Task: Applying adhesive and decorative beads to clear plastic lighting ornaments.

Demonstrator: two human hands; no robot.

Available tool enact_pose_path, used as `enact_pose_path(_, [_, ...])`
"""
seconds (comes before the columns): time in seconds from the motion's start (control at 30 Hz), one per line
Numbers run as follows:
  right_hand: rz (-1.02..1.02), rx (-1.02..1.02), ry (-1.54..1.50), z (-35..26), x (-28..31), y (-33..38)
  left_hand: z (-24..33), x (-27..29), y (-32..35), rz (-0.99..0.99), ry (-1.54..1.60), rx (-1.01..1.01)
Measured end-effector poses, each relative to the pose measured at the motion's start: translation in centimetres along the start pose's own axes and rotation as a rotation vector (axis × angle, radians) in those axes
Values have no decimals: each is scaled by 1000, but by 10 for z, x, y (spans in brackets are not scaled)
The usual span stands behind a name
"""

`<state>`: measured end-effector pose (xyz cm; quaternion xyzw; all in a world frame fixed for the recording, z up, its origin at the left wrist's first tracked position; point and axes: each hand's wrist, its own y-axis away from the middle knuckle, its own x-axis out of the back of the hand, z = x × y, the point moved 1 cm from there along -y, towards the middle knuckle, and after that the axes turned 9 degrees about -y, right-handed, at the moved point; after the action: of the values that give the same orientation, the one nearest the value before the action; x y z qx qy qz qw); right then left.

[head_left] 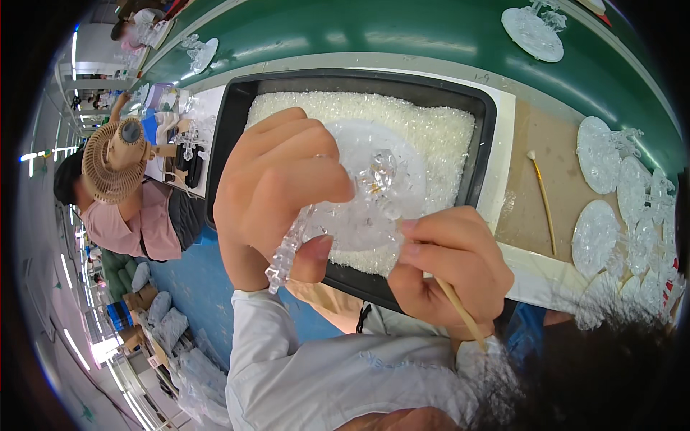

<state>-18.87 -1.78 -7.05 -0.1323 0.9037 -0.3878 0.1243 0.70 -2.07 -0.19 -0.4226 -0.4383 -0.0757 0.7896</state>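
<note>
Over the tray, my left hand [280, 183] is closed with its fingers curled round a clear ornament. Its ridged transparent stem [284, 255] sticks out below the fingers, beside the thumb. Next to that hand is a round translucent disc [402, 158], bearing a clear faceted, flower-like piece [382, 171] with a yellowish centre. Whether the disc and stem are joined is hidden by the hand. My right hand [460, 262] pinches a thin wooden stick [460, 310], its handle slanting down toward the wrist. The fingertips are at the disc's lower right edge; the stick's working end cannot be made out.
A black tray [483, 144] holds white, glassy granules [449, 136]. To the right lie a thin brush [544, 205] on brown board and several clear disc ornaments [596, 233]. Another ornament [533, 34] sits on the green surface [345, 36]. At left are a fan [113, 161] and a seated person [136, 223].
</note>
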Motion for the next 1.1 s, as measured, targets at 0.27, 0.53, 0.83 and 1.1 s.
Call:
enact_pose_path(0.27, [-54,39,50,-2,-1,-1,-1,-7,3,80,58,-26])
enact_pose_path(0.53, [-43,35,25,-3,3,6,-3,-7,8,96,64,-25])
enact_pose_path(0.83, [6,72,-2,-3,1,2,2,-7,8,131,88,71])
enact_pose_path(1.1, [-4,96,52,-2,1,4,-2,-9,14,210,56,89])
